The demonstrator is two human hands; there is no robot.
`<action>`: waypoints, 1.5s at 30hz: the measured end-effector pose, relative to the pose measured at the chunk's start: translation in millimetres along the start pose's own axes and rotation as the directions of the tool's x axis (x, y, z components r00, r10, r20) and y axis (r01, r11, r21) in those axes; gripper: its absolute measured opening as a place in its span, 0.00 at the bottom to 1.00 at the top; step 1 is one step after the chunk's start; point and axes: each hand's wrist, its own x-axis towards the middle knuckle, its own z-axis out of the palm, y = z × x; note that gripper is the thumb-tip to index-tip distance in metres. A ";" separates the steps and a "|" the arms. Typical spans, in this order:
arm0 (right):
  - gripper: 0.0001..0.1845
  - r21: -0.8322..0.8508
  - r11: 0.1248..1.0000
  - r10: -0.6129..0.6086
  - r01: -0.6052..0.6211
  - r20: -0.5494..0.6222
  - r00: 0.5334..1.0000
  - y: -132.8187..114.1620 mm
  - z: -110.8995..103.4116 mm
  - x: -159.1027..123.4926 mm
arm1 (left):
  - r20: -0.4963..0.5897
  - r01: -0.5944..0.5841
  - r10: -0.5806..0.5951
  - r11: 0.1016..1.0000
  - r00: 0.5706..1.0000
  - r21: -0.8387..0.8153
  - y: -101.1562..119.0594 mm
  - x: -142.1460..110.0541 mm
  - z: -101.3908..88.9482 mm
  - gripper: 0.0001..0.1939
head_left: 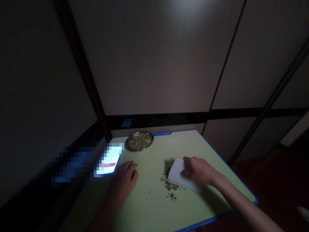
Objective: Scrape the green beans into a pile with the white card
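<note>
A thin white card-like scraper [179, 172] is gripped along its upper side by my right hand [196, 169], thumb on the near face. Its lower edge stands tilted against a scatter of small greenish beans or seeds [170, 184] on the table. A few lie apart, closer to me. Flat on the left part of the table rests my left hand [126, 177], fingers loosely stretched and holding nothing. Beyond it, at the back left, a round metal dish [140, 149] holds many of the same small green pieces.
The pale green table [147, 212] has a raised blue edge [224, 159]. A lit, pixelated screen [109, 160] lies by the left edge, beside my left hand. Behind the table stand tall cabinet panels [154, 64]. A shoe [303, 212] shows on the dark floor at right.
</note>
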 end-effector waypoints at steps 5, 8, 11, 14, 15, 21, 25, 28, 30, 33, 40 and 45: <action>0.17 -0.060 0.997 0.041 -0.046 -0.081 0.996 6.4 -13.5 10.7 | 0.020 0.010 -0.010 1.000 1.000 0.003 0.8 0.4 -0.8 0.14; 0.17 -0.108 0.992 0.056 -0.068 -0.106 0.993 2.9 -12.3 24.5 | 0.021 0.008 -0.008 1.000 1.000 -0.006 0.7 1.3 -0.8 0.14; 0.15 -0.116 0.991 0.046 -0.061 -0.124 0.991 -7.0 -7.8 39.4 | 0.009 0.005 -0.005 1.000 1.000 -0.004 -0.5 1.3 0.3 0.14; 0.13 -0.122 0.992 0.012 -0.028 -0.135 0.991 -20.0 -5.0 49.4 | 0.006 0.004 -0.004 1.000 1.000 0.004 -2.0 0.6 1.5 0.14; 0.13 -0.126 0.992 -0.006 -0.011 -0.136 0.991 -24.7 -4.3 50.6 | 0.006 0.003 -0.003 1.000 1.000 0.004 -2.3 0.4 1.7 0.14; 0.10 -0.154 0.981 -0.135 0.118 -0.105 0.985 -48.0 -1.0 32.3 | -0.006 0.010 -0.010 1.000 1.000 -0.026 -0.5 -0.6 -0.1 0.13; 0.10 -0.147 0.979 -0.159 0.143 -0.104 0.982 -46.8 -8.3 13.0 | -0.010 0.015 -0.015 0.999 1.000 -0.033 2.0 -0.1 -1.0 0.13; 0.12 -0.099 0.989 -0.117 0.106 -0.113 0.987 -40.4 -16.6 9.5 | -0.013 0.015 -0.016 1.000 1.000 -0.023 2.3 0.3 -0.7 0.13; 0.15 -0.016 0.996 -0.090 0.088 -0.096 0.991 -36.9 -17.3 13.3 | -0.011 0.011 -0.012 1.000 1.000 -0.020 1.8 0.3 -0.5 0.13; 0.20 0.155 0.986 -0.061 0.067 -0.039 0.997 -34.4 -6.3 22.8 | 0.000 0.004 -0.004 1.000 1.000 -0.017 1.0 0.1 -0.6 0.14; 0.25 0.250 0.968 0.000 -0.008 0.031 1.000 -25.5 33.2 30.7 | -0.007 0.004 -0.004 1.000 1.000 -0.027 1.6 0.5 -1.5 0.13; 0.25 0.201 0.979 0.017 -0.021 0.019 1.000 -8.2 39.1 27.6 | 0.005 0.020 -0.020 0.999 1.000 -0.026 3.6 0.6 -3.6 0.14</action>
